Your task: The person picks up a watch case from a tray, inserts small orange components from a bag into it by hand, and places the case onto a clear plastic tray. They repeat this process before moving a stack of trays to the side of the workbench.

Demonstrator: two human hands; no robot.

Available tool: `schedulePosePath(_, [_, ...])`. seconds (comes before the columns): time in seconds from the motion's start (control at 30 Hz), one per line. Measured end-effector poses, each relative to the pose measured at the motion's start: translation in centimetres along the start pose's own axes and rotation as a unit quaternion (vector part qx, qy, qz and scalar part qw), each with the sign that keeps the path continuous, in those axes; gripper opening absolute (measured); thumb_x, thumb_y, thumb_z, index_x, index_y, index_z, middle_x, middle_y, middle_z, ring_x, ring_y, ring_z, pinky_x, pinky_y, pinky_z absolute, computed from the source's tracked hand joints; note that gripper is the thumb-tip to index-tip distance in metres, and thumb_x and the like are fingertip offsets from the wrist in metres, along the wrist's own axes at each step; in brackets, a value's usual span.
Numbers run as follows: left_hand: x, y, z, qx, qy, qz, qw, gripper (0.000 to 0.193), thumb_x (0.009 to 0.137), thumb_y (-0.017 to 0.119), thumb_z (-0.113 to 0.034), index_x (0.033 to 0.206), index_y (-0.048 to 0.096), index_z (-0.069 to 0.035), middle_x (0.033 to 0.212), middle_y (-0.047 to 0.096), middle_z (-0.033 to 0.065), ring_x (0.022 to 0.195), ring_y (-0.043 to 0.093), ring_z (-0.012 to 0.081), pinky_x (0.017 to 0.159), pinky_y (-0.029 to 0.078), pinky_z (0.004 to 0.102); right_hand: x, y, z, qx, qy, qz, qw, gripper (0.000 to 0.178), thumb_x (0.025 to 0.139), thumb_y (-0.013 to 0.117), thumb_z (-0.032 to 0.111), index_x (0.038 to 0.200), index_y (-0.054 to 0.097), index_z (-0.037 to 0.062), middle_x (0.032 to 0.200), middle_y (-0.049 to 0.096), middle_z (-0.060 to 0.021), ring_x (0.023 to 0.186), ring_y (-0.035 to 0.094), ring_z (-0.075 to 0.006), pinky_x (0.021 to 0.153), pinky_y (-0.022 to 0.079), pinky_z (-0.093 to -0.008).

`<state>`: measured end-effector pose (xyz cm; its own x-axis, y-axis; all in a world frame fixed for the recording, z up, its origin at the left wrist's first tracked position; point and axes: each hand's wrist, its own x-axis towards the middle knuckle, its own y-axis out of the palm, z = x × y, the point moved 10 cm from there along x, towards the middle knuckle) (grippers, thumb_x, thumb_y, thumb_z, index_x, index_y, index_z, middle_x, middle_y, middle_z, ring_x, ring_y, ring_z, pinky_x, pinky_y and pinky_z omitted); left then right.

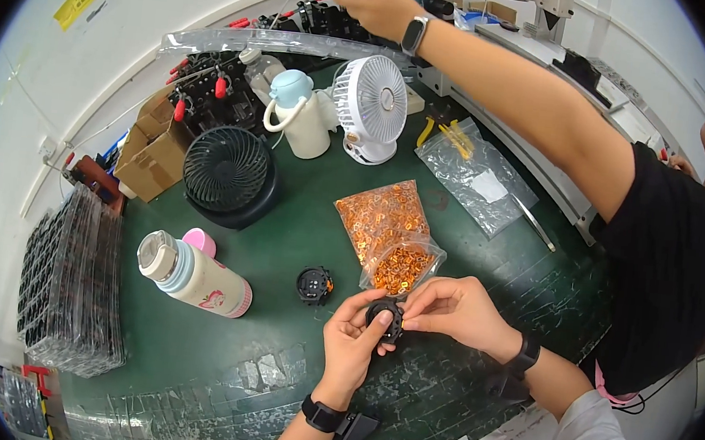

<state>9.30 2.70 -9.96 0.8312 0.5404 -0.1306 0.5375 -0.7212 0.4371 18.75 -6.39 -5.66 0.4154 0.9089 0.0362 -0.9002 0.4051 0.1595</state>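
Note:
My left hand (349, 338) is closed round a round black housing (384, 320) that resembles a watch case. The fingers of my right hand (466, 313) are pinched at the housing's right edge; what lies between the fingertips is too small to make out. Just beyond my hands lies a clear bag (381, 210) full of small orange metal-looking pieces, its open mouth facing me with loose pieces (399, 269) showing. A second round black housing (313, 285), with an orange spot on its side, rests on the green table left of the bag.
A co-worker's arm (518, 87) reaches across the far side, near clear plastic. Left stand a bottle (194, 275), a pink cap (200, 243), a black fan (230, 174) and stacked trays (74, 287). Farther off are a white fan (372, 103), a jug (300, 117) and yellow-handled pliers (438, 126).

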Motion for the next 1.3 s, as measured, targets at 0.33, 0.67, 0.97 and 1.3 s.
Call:
schedulePosePath(0.33, [0.0, 0.2, 0.1, 0.049, 0.011, 0.024, 0.998, 0.034, 0.088, 0.063, -0.004, 0.120, 0.053, 0.000, 0.096, 0.068, 0.0110, 0.063, 0.061, 0.0070, 0.050, 0.048, 0.0170, 0.5, -0.6, -2.0, 0.015, 0.073, 0.042, 0.996, 0.016, 0.078, 0.073, -0.001, 0.088, 0.060, -0.0010, 0.087, 0.065, -0.0058, 0.084, 0.065, -0.0121, 0.078, 0.053, -0.0244])
schedulePosePath(0.67, [0.2, 0.1, -3.1, 0.154, 0.009, 0.002, 0.988, 0.026, 0.089, 0.063, -0.007, 0.114, 0.061, 0.000, 0.090, 0.068, 0.0062, 0.056, 0.057, 0.0051, 0.046, 0.044, 0.0152, 0.3, -0.5, -1.6, -0.003, 0.082, 0.056, 0.995, 0.021, 0.077, 0.075, 0.002, 0.087, 0.057, 0.0021, 0.087, 0.065, -0.0047, 0.081, 0.065, -0.0106, 0.074, 0.053, -0.0234])
schedulePosePath(0.97, [4.6, -8.1, -11.8, 0.389, 0.228, -0.144, 0.881, 0.019, 0.087, 0.064, -0.009, 0.104, 0.069, -0.001, 0.091, 0.065, 0.0023, 0.083, 0.057, 0.0096, 0.076, 0.045, 0.0231, 0.5, -3.4, 2.8, -0.485, -0.199, -0.136, 0.841, 0.012, 0.084, 0.062, 0.010, 0.094, 0.063, 0.0048, 0.095, 0.063, -0.0103, 0.076, 0.064, -0.0265, 0.068, 0.053, -0.0351])
schedulePosePath(1.3, [5.7, -12.5, -6.3, 0.357, 0.195, -0.068, 0.911, 0.018, 0.083, 0.064, -0.002, 0.100, 0.067, 0.002, 0.095, 0.067, 0.0076, 0.084, 0.061, 0.0151, 0.079, 0.047, 0.0274, 1.5, -0.3, -0.8, -0.560, -0.175, -0.073, 0.807, 0.021, 0.084, 0.061, 0.020, 0.104, 0.063, 0.0175, 0.102, 0.056, -0.0016, 0.100, 0.057, -0.0225, 0.071, 0.054, -0.0335])
